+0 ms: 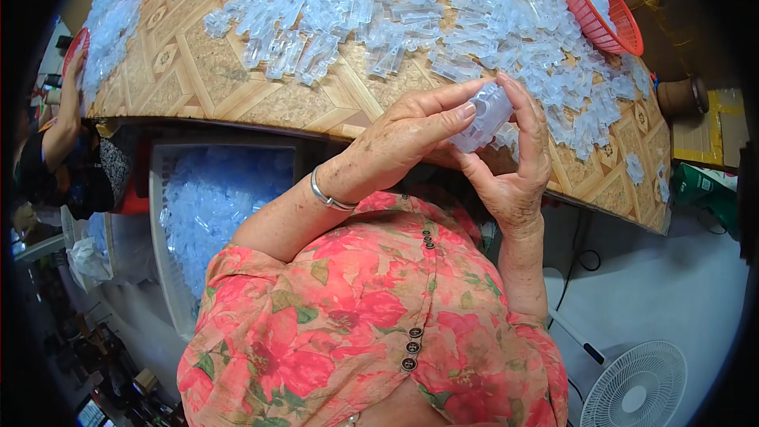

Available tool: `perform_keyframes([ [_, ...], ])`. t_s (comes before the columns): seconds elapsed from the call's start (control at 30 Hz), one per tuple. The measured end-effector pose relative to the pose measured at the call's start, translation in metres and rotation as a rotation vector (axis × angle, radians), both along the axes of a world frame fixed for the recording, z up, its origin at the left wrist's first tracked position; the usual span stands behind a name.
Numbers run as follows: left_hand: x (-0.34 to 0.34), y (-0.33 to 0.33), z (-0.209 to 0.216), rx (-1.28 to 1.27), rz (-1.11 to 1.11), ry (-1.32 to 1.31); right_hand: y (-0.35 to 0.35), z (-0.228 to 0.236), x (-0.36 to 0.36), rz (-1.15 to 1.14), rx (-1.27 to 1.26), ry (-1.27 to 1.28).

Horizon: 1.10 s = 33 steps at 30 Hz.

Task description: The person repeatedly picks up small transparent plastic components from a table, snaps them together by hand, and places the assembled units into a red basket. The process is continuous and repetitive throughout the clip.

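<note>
Between my two hands, just above the table's near edge, is a clear plastic part (485, 117), bluish, with a rounded opening on its side. My left hand (415, 122) pinches it from the left, the thumb lying along its face. My right hand (518, 146) grips the same part from the right, fingertips at its top and thumb near its lower end. Beyond my hands, a wide heap of similar clear plastic parts (379, 4) covers much of the patterned tabletop (213, 71).
A red plastic basket (605, 28) with clear parts stands at the far right. Below the table on the left, a white crate (162, 213) holds many more. Another person's arm (67, 115) reaches to the table at far left. A white fan (632, 387) is at lower right.
</note>
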<state>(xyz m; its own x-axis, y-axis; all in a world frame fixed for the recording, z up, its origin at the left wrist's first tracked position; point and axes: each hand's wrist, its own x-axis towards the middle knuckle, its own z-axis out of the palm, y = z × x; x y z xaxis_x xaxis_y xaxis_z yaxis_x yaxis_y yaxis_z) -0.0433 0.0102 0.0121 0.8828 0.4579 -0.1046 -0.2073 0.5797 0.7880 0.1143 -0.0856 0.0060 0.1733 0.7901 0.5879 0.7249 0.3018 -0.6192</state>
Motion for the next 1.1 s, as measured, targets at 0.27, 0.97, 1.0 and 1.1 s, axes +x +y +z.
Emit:
perform_keyframes([
  [0.27,0.001,0.002,-0.004,0.372,0.041,0.024,-0.001,-0.001,-0.001,0.028,0.018,0.042],
  [0.97,-0.024,0.018,0.011,1.196,0.065,0.199,-0.005,0.002,0.005,0.126,-0.159,0.133],
  [1.0,-0.029,0.021,0.013,1.213,0.045,0.226,-0.004,0.002,0.005,0.141,-0.130,0.123],
  [1.1,-0.032,0.026,0.020,1.196,0.064,0.202,0.002,0.001,0.000,0.142,-0.065,0.130],
])
